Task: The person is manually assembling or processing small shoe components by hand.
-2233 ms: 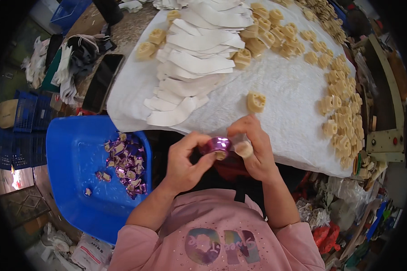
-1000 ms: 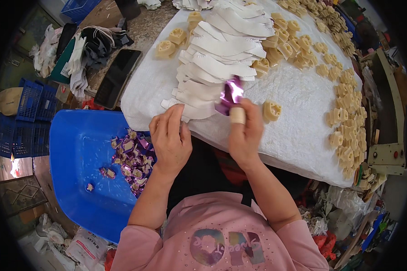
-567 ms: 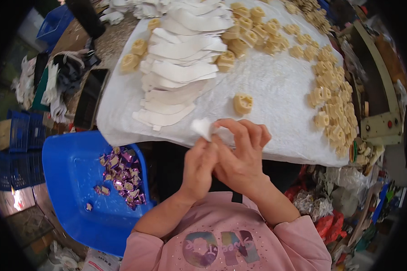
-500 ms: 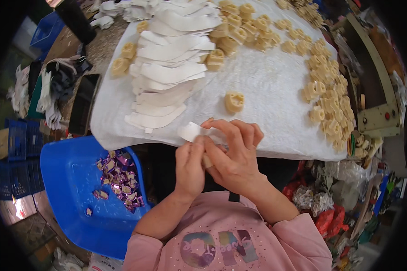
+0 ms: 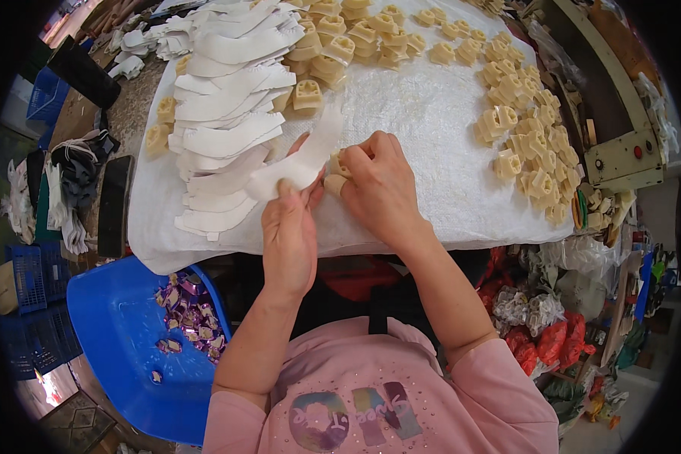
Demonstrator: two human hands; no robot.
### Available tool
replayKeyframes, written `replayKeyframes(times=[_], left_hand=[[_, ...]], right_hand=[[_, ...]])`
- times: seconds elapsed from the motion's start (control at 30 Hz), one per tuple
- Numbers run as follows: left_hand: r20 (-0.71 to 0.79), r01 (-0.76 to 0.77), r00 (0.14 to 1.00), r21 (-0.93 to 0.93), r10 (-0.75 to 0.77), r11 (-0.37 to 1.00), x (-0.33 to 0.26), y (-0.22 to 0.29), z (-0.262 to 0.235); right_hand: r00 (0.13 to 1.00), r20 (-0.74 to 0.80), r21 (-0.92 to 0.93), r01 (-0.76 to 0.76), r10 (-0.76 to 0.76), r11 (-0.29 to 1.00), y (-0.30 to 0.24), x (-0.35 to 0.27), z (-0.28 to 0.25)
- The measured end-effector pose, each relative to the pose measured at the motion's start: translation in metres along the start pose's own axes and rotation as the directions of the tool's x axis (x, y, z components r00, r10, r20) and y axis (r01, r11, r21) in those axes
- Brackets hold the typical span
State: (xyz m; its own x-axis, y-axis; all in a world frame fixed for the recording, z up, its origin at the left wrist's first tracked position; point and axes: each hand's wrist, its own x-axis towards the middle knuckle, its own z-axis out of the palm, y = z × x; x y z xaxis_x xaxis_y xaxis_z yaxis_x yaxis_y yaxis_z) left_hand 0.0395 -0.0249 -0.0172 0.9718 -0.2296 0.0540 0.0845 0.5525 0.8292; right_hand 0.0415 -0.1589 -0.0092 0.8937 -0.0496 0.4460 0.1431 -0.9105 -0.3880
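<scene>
Over the near part of the white-covered table, my left hand (image 5: 291,234) pinches a curved white strip (image 5: 310,155) between thumb and fingers, its far end sticking up. My right hand (image 5: 382,189) is closed round a small tan moulded block (image 5: 342,165), mostly hidden by the fingers. A rounded beige tip, perhaps a finger cover, shows at the right thumb. Left of my hands lies a long overlapping row of similar white strips (image 5: 231,140). Tan hollow blocks (image 5: 329,49) are heaped beyond, and one block (image 5: 307,94) sits closest to the held strip.
More tan blocks (image 5: 537,151) pile along the table's right side. A blue tub (image 5: 129,340) at lower left holds purple shiny pieces (image 5: 193,314). A dark phone (image 5: 116,204) lies beside the cloth (image 5: 424,144). At right stand a machine frame (image 5: 620,151) and red bags (image 5: 552,340).
My hands have moved forward over the cloth and apart from each other. My left hand now holds the strip stretched out. My right hand has closed on the lone tan block that stood there.
</scene>
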Motion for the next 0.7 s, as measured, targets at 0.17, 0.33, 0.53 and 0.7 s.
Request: replayKeyframes(times=[0.17, 0.33, 0.53, 0.7], left_hand=[[0.096, 0.083, 0.990, 0.174, -0.101, 0.981, 0.015, 0.006, 0.010], [0.199, -0.058, 0.980, 0.305, -0.004, 0.951, 0.022, 0.005, 0.016], [0.196, -0.037, 0.980, 0.294, -0.022, 0.955, 0.019, 0.004, 0.012], [0.100, 0.038, 0.993, 0.254, -0.065, 0.967, 0.020, 0.001, 0.014]], right_hand=[[0.994, 0.101, 0.039, -0.042, 0.038, 0.998, -0.003, 0.002, -0.009], [0.987, 0.130, 0.105, -0.107, 0.093, 0.989, 0.001, 0.000, -0.016], [0.985, 0.145, 0.130, -0.108, 0.088, 0.986, -0.001, 0.005, -0.018], [0.978, 0.171, 0.019, -0.127, 0.122, 0.992, 0.000, 0.007, -0.013]])
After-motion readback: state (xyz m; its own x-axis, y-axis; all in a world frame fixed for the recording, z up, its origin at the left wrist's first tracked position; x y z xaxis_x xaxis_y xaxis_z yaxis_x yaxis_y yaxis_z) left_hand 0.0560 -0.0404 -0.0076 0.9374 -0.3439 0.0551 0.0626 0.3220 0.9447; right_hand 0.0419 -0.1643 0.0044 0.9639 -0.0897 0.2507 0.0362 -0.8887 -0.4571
